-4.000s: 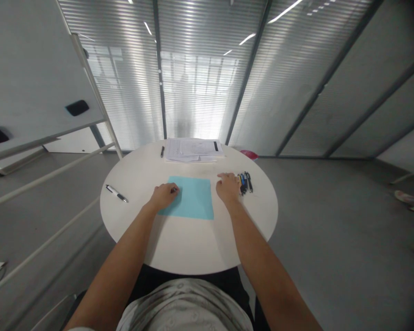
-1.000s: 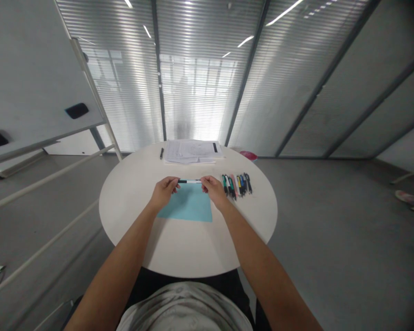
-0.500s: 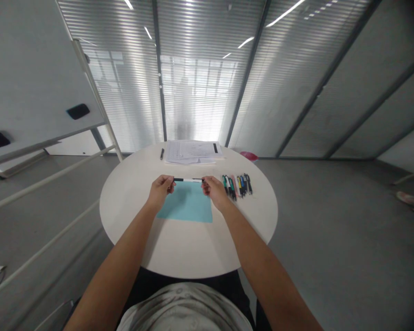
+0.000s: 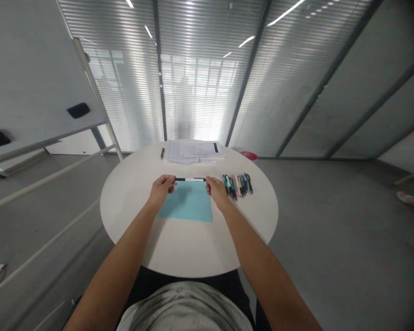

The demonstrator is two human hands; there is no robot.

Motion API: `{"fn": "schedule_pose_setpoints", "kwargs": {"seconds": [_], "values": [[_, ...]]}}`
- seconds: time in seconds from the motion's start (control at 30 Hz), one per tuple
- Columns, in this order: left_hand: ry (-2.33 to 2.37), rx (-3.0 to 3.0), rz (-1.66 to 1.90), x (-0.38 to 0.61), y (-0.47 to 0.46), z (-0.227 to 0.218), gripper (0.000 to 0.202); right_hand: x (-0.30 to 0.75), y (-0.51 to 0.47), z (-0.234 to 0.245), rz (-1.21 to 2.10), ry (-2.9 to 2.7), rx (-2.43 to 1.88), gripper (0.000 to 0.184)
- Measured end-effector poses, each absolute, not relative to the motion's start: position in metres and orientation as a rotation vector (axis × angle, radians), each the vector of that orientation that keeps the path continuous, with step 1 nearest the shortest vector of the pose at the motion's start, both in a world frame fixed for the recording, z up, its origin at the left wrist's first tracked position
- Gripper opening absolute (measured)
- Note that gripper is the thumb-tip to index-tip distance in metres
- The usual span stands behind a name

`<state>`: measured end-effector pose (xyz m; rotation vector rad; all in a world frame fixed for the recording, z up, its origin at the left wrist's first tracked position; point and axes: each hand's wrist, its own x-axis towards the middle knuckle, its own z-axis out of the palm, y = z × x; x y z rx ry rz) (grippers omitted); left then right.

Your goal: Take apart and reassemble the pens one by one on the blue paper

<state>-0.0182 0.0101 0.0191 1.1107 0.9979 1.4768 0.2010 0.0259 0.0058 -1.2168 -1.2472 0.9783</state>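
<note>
Glass wall [image 4: 196,92] behind round white table [image 4: 189,248], left hand [image 4: 162,192] and right hand [image 4: 217,193] grasping opposite ends of black-and-white pen [image 4: 190,179], pen level over far edge of blue paper sheet [image 4: 186,204], row of pens [image 4: 236,184] just beside right hand, stack of papers [image 4: 193,151] near far table edge

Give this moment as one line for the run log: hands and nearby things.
left hand: holds black-and-white pen end | right hand: holds other end | below pen: teal paper sheet | right: row of pens | surface: round white table
</note>
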Motion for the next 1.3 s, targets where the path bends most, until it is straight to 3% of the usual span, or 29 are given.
{"fn": "schedule_pose_setpoints", "kwargs": {"seconds": [1.3], "values": [[1.053,1.065,1.473,-0.0210,0.0139,0.0140,0.030,0.1990,0.0251,0.0060,1.012,-1.244,-1.152,0.035]]}}
